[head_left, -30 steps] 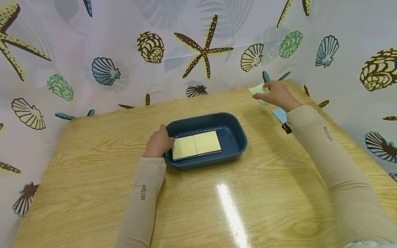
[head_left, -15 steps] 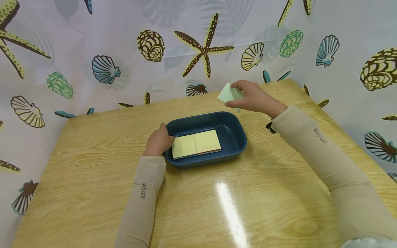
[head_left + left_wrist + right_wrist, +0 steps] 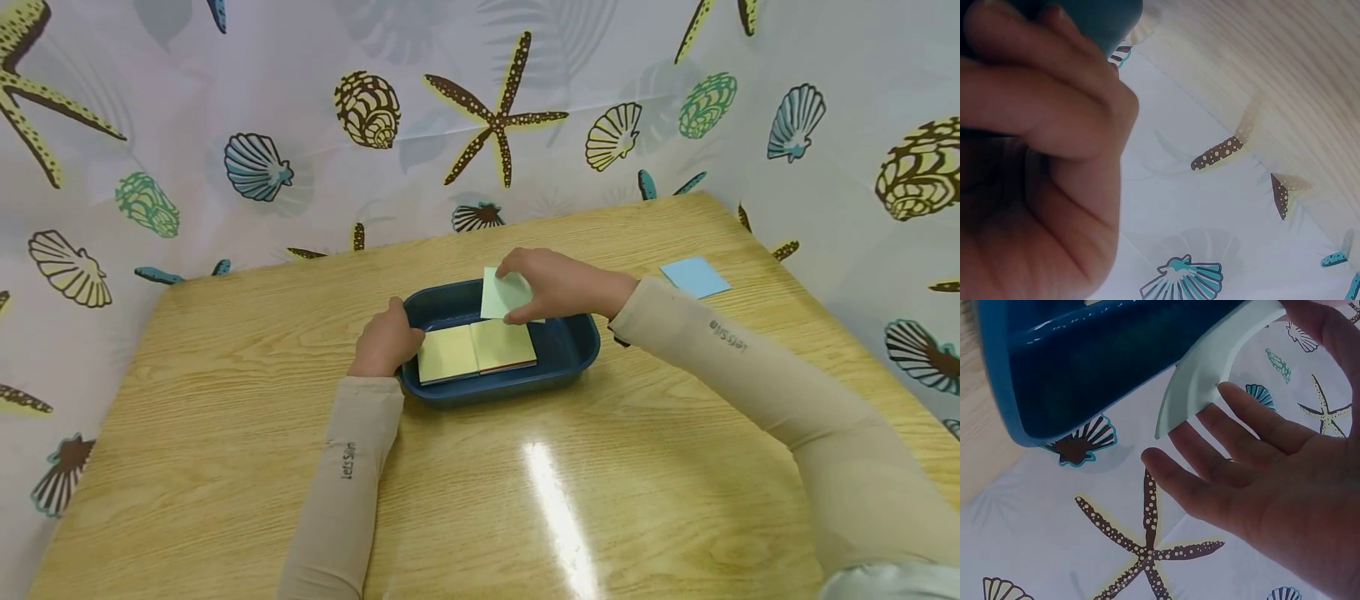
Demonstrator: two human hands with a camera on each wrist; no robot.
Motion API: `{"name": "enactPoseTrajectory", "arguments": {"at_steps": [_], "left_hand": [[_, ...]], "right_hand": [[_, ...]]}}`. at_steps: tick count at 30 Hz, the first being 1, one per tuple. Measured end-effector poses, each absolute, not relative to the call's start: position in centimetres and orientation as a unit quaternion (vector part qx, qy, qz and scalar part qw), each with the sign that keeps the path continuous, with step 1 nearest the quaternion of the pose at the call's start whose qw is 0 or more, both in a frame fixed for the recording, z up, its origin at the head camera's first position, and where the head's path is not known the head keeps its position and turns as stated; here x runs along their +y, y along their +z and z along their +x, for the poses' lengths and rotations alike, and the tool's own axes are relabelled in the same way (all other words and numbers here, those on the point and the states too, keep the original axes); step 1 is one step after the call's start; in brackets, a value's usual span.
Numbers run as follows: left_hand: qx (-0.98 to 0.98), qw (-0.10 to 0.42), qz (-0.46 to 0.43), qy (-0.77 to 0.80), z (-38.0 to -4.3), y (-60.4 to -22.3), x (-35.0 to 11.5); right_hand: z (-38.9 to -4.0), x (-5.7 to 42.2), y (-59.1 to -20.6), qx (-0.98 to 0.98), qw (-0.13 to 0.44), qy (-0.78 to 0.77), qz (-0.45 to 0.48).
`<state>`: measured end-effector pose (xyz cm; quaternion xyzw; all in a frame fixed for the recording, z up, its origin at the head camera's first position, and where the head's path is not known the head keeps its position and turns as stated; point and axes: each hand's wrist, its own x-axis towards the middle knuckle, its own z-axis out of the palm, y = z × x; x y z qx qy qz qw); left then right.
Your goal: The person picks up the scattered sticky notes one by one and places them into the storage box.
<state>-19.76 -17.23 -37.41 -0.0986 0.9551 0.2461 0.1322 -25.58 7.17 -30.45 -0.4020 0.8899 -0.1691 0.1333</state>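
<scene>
A dark blue rectangular tub [image 3: 558, 346] sits mid-table in the head view. Two yellow sticky note pads [image 3: 447, 354] lie side by side in its left and middle part. My left hand [image 3: 384, 340] grips the tub's left end, thumb over the rim; the left wrist view has its curled fingers close up. Over the tub's back rim, my right hand [image 3: 558, 283] pinches a pale green sticky note pad [image 3: 497, 296] between thumb and fingers. In the right wrist view that green pad [image 3: 1200, 378] looks bowed, beside the tub wall.
A light blue sticky note pad [image 3: 696, 277] lies on the wooden table [image 3: 225, 433] at the right back. A shell-and-starfish patterned curtain [image 3: 420, 167] stands along the table's back and sides. The right sleeve [image 3: 720, 350] crosses over the table's right part.
My right hand has carried the green pad leftward and toward me, from the table's right back to over the tub. The blue pad is now uncovered. My left hand stays on the tub.
</scene>
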Motion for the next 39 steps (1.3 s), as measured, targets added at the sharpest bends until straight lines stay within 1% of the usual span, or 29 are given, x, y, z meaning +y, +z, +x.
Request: {"name": "enactPoseTrajectory", "arguments": {"at_steps": [6,11,22,29,39], "left_hand": [[0.954,0.132,-0.099,0.249,-19.7,-37.5,-17.2],[0.955,0.133,-0.100,0.247,-19.7,-37.7,-17.1],[0.955,0.135,-0.100,0.246,-19.7,-37.6,-17.1],[0.955,0.134,-0.098,0.244,-19.7,-37.4,-17.1],[0.952,0.140,-0.105,0.250,-19.9,-37.3,-17.2]], "right_hand": [[-25.3,6.0,-31.6,0.877,0.165,-0.119,-0.435],[-25.0,5.1,-32.4,0.867,0.181,-0.076,-0.459],[-25.1,3.7,-33.4,0.861,0.203,0.025,-0.466],[-25.2,2.9,-33.5,0.851,0.214,0.047,-0.477],[-25.5,2.3,-34.1,0.849,0.234,0.058,-0.471]]}}
